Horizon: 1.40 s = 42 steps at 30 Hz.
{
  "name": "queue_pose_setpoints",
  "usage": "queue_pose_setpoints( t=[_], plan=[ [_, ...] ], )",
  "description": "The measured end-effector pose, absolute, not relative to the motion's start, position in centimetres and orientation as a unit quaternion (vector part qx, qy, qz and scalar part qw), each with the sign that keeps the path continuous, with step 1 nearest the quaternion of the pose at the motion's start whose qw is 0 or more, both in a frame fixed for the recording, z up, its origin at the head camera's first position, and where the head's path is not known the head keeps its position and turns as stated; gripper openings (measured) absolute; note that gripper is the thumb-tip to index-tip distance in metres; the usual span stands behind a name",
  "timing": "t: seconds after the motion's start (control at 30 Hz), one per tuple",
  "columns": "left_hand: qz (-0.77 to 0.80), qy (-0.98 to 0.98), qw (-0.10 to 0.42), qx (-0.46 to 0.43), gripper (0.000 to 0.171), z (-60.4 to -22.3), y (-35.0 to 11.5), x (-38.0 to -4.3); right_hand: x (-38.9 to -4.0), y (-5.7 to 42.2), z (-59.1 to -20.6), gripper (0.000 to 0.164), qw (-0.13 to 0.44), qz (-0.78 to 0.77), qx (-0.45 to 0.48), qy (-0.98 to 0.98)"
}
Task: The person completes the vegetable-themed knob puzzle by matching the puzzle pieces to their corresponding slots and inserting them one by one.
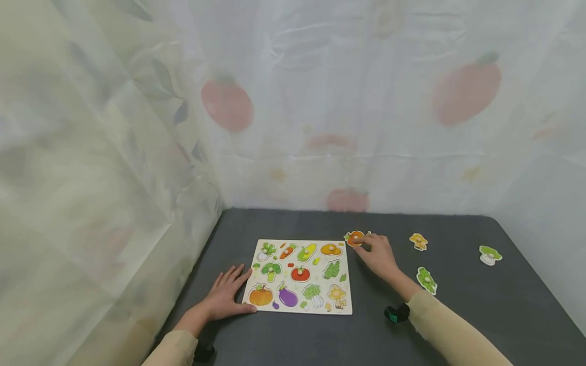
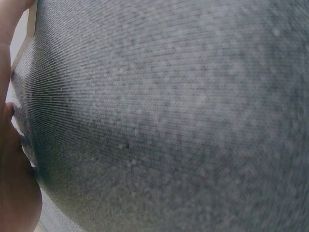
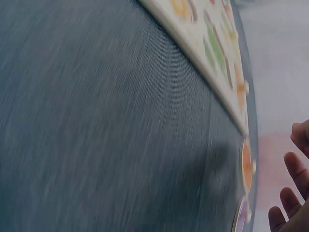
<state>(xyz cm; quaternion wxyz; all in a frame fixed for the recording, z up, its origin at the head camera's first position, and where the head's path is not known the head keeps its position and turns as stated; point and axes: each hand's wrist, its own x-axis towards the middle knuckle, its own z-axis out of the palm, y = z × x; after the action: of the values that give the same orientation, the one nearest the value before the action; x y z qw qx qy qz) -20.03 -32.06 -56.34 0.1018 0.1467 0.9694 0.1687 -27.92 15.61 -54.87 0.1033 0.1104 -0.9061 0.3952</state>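
Note:
A wooden vegetable puzzle board (image 1: 284,274) lies flat on the dark table. My left hand (image 1: 224,297) rests at its left edge, fingers spread and thumb at the near corner; in the left wrist view only part of that hand (image 2: 17,188) shows. My right hand (image 1: 379,256) hovers by the pumpkin puzzle piece (image 1: 351,237) at the board's far right corner. In the right wrist view, its fingers (image 3: 298,171) are apart from the knobbed orange piece (image 3: 246,166). A purple piece (image 3: 240,217) lies beside that one, mostly hidden by the hand in the head view.
To the right lie a mushroom piece (image 1: 418,241), a pea-pod piece (image 1: 427,280) and a green-and-white cabbage piece (image 1: 490,255). Printed translucent curtains (image 1: 320,101) hang behind the table (image 1: 389,345) and along its left side.

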Motion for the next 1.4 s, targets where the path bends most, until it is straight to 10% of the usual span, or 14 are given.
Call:
queue_pose_setpoints(
  t=[0.7, 1.4],
  plan=[
    [0.171, 0.969, 0.099, 0.151, 0.113, -56.2, -32.2, -19.9, -20.9, 28.8, -56.6, 0.028, 0.126, 0.26, 0.046, -0.956],
    [0.179, 0.967, 0.104, 0.149, 0.113, -56.1, -32.3, -19.9, -18.6, 30.9, -57.2, 0.031, 0.121, 0.247, -0.01, -0.961]
  ],
)
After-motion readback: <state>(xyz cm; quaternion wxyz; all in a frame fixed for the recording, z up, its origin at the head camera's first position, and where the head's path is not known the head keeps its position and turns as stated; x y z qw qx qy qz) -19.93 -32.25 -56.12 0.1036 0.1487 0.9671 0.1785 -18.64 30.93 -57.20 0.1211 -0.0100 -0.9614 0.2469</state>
